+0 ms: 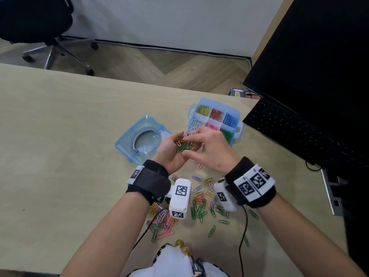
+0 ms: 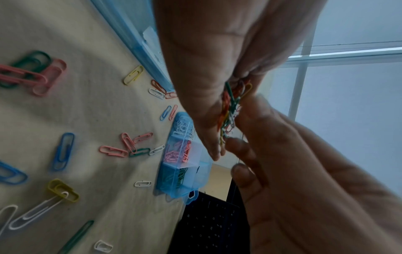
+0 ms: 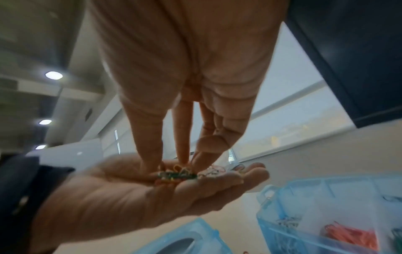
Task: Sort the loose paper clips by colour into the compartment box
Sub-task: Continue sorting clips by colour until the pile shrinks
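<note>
My left hand [image 1: 169,152] lies palm up and lightly cupped above the table, carrying a mixed bunch of paper clips [image 1: 184,143] [image 3: 178,175]. My right hand [image 1: 207,144] reaches over it from the right, and its thumb and first two fingertips [image 3: 185,154] pinch into the bunch. The blue compartment box [image 1: 234,116] stands open just behind the hands. It holds yellow, red and blue clips in its far row and white, pink and green in its near row. Loose clips [image 1: 199,204] of several colours lie scattered on the table under my wrists.
The box's clear blue lid [image 1: 127,140] lies left of the hands. A black keyboard [image 1: 289,132] and a monitor [image 1: 319,56] fill the right side. Cables run from the wrist cameras toward me. An office chair [image 1: 36,21] stands beyond the table's far edge.
</note>
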### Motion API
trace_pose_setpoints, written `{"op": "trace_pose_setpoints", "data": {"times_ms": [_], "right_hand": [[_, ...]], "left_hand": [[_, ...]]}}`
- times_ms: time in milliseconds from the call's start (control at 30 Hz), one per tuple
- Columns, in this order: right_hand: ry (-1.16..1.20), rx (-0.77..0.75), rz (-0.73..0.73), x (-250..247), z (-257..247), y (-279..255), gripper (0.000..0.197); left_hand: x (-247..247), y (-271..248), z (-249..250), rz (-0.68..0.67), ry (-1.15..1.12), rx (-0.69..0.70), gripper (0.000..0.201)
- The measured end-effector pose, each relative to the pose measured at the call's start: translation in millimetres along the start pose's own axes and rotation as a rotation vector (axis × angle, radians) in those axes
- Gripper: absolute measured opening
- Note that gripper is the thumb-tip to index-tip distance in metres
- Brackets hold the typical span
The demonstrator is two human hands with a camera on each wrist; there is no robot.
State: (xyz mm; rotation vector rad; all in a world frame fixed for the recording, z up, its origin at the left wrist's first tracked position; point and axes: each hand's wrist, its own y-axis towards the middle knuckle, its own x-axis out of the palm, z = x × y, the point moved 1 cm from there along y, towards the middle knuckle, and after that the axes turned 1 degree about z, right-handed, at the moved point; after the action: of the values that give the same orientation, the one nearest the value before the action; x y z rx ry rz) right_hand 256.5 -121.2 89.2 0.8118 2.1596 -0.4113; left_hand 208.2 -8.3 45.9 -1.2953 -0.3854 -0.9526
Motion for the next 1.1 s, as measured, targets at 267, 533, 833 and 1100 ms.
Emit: {"op": "trace_pose_setpoints", "data": {"times_ms": [267,533,833,1100], "right_hand": [[-0.009,0.034,0.026,13,0,8,0.015],[0.756,0.460,-0.007,-1,11,11,0.016],[1.301,0.677,-0.064,-9,20,4,0.033],[1.276,0.652,-0.011,-9,21,1,0.017]], "left_hand": [[1,-3,-1,0.020,0.062,0.039,0.066],[-4,3,3,0.140,-0.080,0.008,0.033],[-1,-1,1,0.149,-0.002,0.025,0.032],[-3,1,1,0.153,0.042,0.031,0.033]]}}
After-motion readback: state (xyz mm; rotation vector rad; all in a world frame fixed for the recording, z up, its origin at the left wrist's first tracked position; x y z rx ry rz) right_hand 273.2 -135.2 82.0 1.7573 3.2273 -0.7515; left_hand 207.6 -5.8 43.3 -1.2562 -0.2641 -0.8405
